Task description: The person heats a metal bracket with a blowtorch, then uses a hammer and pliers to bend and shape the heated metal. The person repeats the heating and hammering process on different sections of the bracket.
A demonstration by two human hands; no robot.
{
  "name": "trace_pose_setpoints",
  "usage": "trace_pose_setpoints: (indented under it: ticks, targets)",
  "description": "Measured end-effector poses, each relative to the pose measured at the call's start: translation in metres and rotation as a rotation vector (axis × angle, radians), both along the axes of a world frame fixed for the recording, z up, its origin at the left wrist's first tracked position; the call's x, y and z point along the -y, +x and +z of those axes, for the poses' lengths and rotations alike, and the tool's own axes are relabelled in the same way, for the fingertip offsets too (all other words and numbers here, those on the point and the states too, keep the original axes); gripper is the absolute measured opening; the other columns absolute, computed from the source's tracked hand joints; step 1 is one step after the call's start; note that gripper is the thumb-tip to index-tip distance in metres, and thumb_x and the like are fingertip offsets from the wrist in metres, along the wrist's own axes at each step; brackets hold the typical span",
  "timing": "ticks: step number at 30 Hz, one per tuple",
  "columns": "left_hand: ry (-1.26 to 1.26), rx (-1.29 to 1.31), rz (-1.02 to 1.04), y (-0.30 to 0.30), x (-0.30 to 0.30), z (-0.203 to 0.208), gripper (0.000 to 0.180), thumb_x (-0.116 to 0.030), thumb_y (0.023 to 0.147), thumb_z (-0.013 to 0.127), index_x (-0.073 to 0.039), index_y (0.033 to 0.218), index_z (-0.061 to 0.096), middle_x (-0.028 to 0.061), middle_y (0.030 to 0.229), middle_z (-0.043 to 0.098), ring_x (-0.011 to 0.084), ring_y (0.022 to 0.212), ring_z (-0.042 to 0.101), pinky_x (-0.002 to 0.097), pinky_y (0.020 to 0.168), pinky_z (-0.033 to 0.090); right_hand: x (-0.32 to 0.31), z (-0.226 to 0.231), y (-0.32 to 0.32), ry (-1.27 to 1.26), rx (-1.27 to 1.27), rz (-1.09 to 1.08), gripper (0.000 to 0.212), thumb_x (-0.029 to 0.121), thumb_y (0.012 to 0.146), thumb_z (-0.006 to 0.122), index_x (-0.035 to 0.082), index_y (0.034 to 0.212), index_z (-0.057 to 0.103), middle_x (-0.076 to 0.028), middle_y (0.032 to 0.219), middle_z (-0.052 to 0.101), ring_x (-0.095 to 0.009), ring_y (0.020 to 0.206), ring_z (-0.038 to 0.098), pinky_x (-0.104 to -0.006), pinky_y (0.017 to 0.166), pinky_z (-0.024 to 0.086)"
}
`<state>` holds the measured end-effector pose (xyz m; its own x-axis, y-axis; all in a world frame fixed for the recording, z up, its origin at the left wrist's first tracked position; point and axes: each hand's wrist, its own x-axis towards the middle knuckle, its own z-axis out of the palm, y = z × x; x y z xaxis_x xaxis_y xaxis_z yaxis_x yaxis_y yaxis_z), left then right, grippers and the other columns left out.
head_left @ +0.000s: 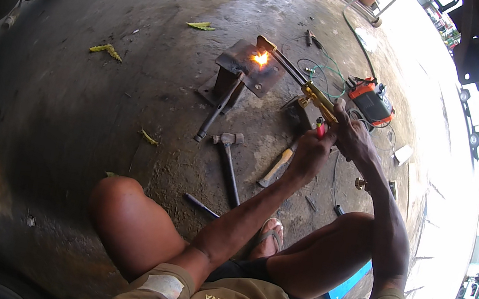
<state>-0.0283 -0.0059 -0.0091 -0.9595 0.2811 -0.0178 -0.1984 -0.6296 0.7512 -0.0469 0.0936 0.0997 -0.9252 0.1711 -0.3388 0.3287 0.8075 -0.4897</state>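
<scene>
A brass cutting torch (320,101) slants up and left from my hands, its head over a rusty steel plate (269,83) with holes. A bright orange flame (261,58) glows at the plate's top. My right hand (353,141) is wrapped round the torch's rear handle. Just below and left of it, my left hand (312,151) is closed against the torch's underside, beside a small red piece whose kind I cannot make out. The plate sits on a short steel post, and a dark metal rod (219,110) leans down from its near side.
A hammer (227,147) and a wooden-handled tool (276,167) lie on the concrete floor before me. At the right stands an orange and black machine (373,101) with cables. A short dark bar (201,205) lies near my left knee. Leaves (201,25) are scattered about.
</scene>
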Motion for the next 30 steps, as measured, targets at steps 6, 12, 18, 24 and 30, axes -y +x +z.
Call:
trace_pose_setpoints:
  ticks: [6, 12, 18, 24, 30]
  targets:
    - [-0.055, 0.014, 0.035, 0.005, 0.001, 0.003, 0.052, -0.045, 0.103, 0.053, 0.000, 0.077, 0.059, -0.0045, 0.058, 0.046, 0.0049, 0.055, 0.039, 0.0316, 0.049, 0.029, -0.004, 0.000, -0.002, 0.025, 0.033, -0.002, 0.093, 0.083, 0.092, 0.031, 0.000, 0.090, 0.072, -0.005, 0.062, 0.053, -0.015, 0.059, 0.051, -0.0365, 0.057, 0.040]
    - [-0.060, 0.012, 0.029, 0.003, 0.006, 0.003, 0.051, -0.045, 0.103, 0.053, 0.000, 0.080, 0.061, -0.0050, 0.058, 0.045, 0.0048, 0.054, 0.038, 0.0310, 0.047, 0.028, 0.004, 0.001, -0.001, -0.036, 0.000, 0.012, 0.091, 0.083, 0.091, 0.033, 0.001, 0.091, 0.072, -0.004, 0.063, 0.053, -0.014, 0.059, 0.051, -0.0346, 0.057, 0.040]
    - [-0.100, -0.051, -0.025, 0.000, 0.013, 0.008, 0.047, -0.046, 0.105, 0.048, -0.002, 0.104, 0.066, -0.0032, 0.075, 0.054, 0.0060, 0.067, 0.045, 0.0293, 0.058, 0.034, -0.003, -0.003, -0.007, -0.020, 0.040, 0.000, 0.091, 0.083, 0.091, 0.033, 0.001, 0.097, 0.073, -0.007, 0.067, 0.058, -0.015, 0.063, 0.054, -0.0345, 0.059, 0.042]
    - [-0.062, -0.043, 0.025, -0.001, 0.013, 0.009, 0.048, -0.045, 0.105, 0.050, -0.001, 0.100, 0.069, -0.0070, 0.064, 0.050, 0.0036, 0.058, 0.038, 0.0297, 0.052, 0.030, 0.003, -0.001, -0.006, -0.017, 0.014, 0.010, 0.093, 0.084, 0.091, 0.032, 0.000, 0.099, 0.072, -0.014, 0.079, 0.066, -0.022, 0.075, 0.062, -0.0394, 0.069, 0.048]
    - [-0.015, -0.035, 0.041, 0.002, 0.008, 0.010, 0.048, -0.044, 0.105, 0.050, 0.000, 0.100, 0.069, -0.0069, 0.065, 0.051, 0.0038, 0.059, 0.039, 0.0298, 0.052, 0.030, -0.004, -0.003, -0.008, 0.009, 0.064, -0.007, 0.095, 0.084, 0.091, 0.032, -0.002, 0.099, 0.072, -0.016, 0.082, 0.068, -0.024, 0.080, 0.065, -0.0398, 0.073, 0.049]
